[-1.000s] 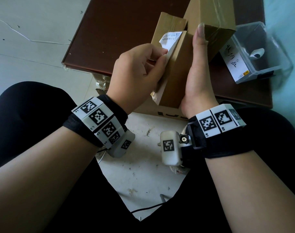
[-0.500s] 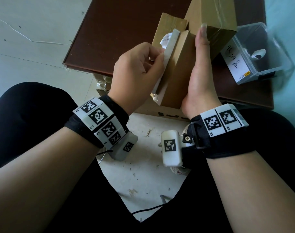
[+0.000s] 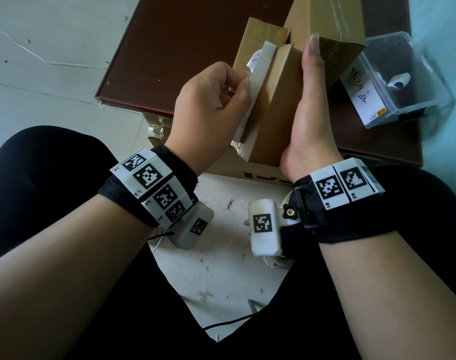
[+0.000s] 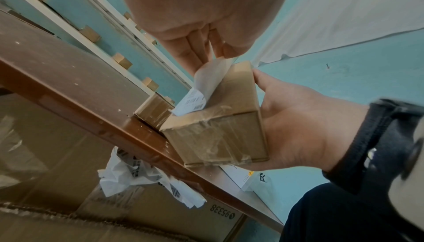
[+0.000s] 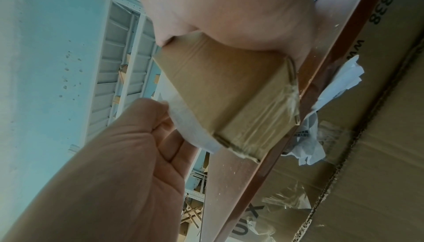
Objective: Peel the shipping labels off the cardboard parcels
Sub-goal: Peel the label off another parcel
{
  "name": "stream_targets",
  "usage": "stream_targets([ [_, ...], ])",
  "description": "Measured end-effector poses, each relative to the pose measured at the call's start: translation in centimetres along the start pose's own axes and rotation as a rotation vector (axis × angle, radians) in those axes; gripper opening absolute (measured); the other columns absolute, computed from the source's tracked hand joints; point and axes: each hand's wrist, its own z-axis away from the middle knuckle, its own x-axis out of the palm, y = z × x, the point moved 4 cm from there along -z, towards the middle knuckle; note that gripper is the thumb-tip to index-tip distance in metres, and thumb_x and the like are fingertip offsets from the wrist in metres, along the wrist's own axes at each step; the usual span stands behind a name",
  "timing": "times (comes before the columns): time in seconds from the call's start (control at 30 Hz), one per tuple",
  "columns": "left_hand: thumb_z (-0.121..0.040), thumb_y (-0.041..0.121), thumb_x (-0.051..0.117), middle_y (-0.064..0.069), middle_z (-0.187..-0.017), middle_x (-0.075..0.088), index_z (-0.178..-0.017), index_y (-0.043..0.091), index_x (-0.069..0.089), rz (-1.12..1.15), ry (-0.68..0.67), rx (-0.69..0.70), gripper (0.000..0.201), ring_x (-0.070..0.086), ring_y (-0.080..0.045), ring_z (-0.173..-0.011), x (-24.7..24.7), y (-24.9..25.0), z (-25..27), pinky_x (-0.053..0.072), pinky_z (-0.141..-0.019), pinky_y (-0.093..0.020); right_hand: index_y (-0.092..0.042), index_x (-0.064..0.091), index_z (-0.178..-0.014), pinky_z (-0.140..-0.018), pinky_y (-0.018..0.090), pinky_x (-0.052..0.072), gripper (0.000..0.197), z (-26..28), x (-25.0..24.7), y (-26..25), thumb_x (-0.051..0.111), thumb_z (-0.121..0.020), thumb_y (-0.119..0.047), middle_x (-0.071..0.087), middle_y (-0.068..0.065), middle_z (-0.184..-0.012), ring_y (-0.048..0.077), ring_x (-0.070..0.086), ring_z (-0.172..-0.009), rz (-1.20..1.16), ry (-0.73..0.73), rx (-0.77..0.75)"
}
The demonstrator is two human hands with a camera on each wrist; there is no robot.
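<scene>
My right hand (image 3: 306, 105) grips a small brown cardboard parcel (image 3: 272, 105) on edge over the table's near edge, thumb straight up along its face. A white shipping label (image 3: 259, 66) is partly lifted off the parcel's left side. My left hand (image 3: 243, 83) pinches the label's loose edge between thumb and curled fingers. In the left wrist view the label (image 4: 211, 81) arches off the parcel (image 4: 220, 124), its printed end folded over at the far end. In the right wrist view the label (image 5: 188, 126) still clings near the parcel's (image 5: 229, 91) taped corner.
Two more taped parcels (image 3: 260, 35) (image 3: 325, 19) stand on the dark brown table (image 3: 182, 48) behind. At the right sits a clear plastic box (image 3: 408, 81). Under the table, an open carton (image 4: 57, 155) holds crumpled peeled labels (image 4: 137, 178). My knees flank the floor gap.
My left hand has drawn the label farther off the parcel's side, and its printed flap now shows mostly edge-on. The right hand keeps the parcel nearly still.
</scene>
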Motion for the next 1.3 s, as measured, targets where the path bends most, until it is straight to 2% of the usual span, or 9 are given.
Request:
stream_targets([
  [0.23, -0.101, 0.022, 0.059, 0.006, -0.113, 0.077, -0.094, 0.001, 0.068, 0.012, 0.002, -0.022, 0.024, 0.068, -0.039, -0.078, 0.0, 0.0, 0.0, 0.058, -0.072, -0.052, -0.025, 0.066, -0.149, -0.113, 0.059, 0.055, 0.082, 0.2, 0.0, -0.1, 0.055, -0.092, -0.083, 0.077, 0.003, -0.138, 0.025, 0.073, -0.130, -0.017, -0.014, -0.016],
  [0.37, -0.101, 0.018, 0.060, 0.003, -0.111, 0.077, -0.094, 0.000, 0.069, 0.030, 0.011, -0.050, 0.021, 0.071, -0.025, -0.083, 0.0, -0.1, 0.1, 0.059, -0.076, -0.043, -0.022, 0.067, -0.148, -0.113, 0.058, 0.055, 0.096, 0.0, 0.1, 0.0, 0.062, -0.080, -0.088, 0.077, 0.005, -0.138, 0.027, 0.072, -0.131, -0.019, -0.020, -0.006],
  [0.5, -0.102, 0.015, 0.061, 0.002, -0.110, 0.077, -0.094, 0.003, 0.070, 0.054, 0.007, -0.067, 0.017, 0.071, -0.013, -0.086, 0.2, -0.1, 0.2, 0.060, -0.077, -0.031, -0.024, 0.068, -0.147, -0.114, 0.058, 0.054, 0.087, 0.1, -0.1, -0.1, 0.058, -0.086, -0.086, 0.077, 0.002, -0.137, 0.025, 0.073, -0.130, -0.020, -0.009, -0.007],
  [0.67, -0.102, 0.018, 0.061, -0.001, -0.103, 0.078, -0.092, 0.013, 0.068, 0.056, 0.002, -0.067, 0.014, 0.071, -0.023, -0.086, 0.2, -0.3, 0.2, 0.061, -0.077, -0.040, -0.027, 0.066, -0.149, -0.116, 0.059, 0.052, 0.094, 0.1, 0.0, -0.1, 0.061, -0.079, -0.089, 0.076, 0.001, -0.139, 0.026, 0.070, -0.133, -0.010, 0.011, 0.013],
  [0.93, -0.104, 0.020, 0.063, -0.006, -0.094, 0.077, -0.095, 0.009, 0.072, 0.107, -0.015, -0.077, 0.017, 0.069, -0.013, -0.079, 0.2, -0.4, 0.1, 0.060, -0.071, -0.037, -0.029, 0.067, -0.146, -0.109, 0.055, 0.059, 0.062, 1.2, 0.1, -1.1, 0.045, -0.108, -0.073, 0.080, 0.000, -0.129, 0.022, 0.077, -0.122, -0.053, 0.034, 0.032],
  [1.03, -0.104, 0.025, 0.066, -0.017, -0.088, 0.075, -0.102, 0.005, 0.076, 0.175, -0.022, -0.064, 0.023, 0.069, -0.033, -0.076, -0.1, -0.2, 0.0, 0.059, -0.066, -0.047, -0.021, 0.070, -0.139, -0.098, 0.051, 0.064, 0.058, 1.5, 0.3, -1.5, 0.042, -0.111, -0.064, 0.082, 0.003, -0.121, 0.025, 0.079, -0.115, -0.118, 0.026, 0.023],
  [1.13, -0.106, 0.023, 0.064, -0.016, -0.084, 0.073, -0.104, 0.003, 0.076, 0.200, -0.031, -0.039, 0.023, 0.063, -0.016, -0.068, -0.3, 0.2, 0.0, 0.054, -0.060, -0.038, -0.011, 0.068, -0.138, -0.091, 0.050, 0.066, 0.055, 1.6, 0.5, -1.7, 0.042, -0.113, -0.052, 0.076, 0.013, -0.118, 0.031, 0.075, -0.109, -0.180, -0.033, 0.004],
  [1.2, -0.105, 0.018, 0.066, -0.011, -0.097, 0.076, -0.114, -0.002, 0.073, 0.279, -0.091, -0.055, 0.023, 0.073, -0.009, -0.082, -0.1, 0.4, 0.3, 0.062, -0.070, -0.030, -0.003, 0.062, -0.147, -0.101, 0.058, 0.061, 0.056, 1.5, 0.7, -1.5, 0.044, -0.112, -0.044, 0.070, 0.022, -0.126, 0.039, 0.071, -0.118, -0.188, -0.121, 0.053],
  [1.3, -0.101, 0.012, 0.070, -0.019, -0.115, 0.076, -0.124, -0.006, 0.069, 0.371, -0.132, -0.030, 0.029, 0.077, -0.021, -0.107, -0.1, 0.6, 0.4, 0.064, -0.091, -0.043, -0.002, 0.054, -0.157, -0.105, 0.065, 0.055, 0.056, 1.4, 0.7, -1.2, 0.049, -0.109, -0.031, 0.064, 0.031, -0.144, 0.048, 0.063, -0.138, -0.167, -0.232, 0.144],
])
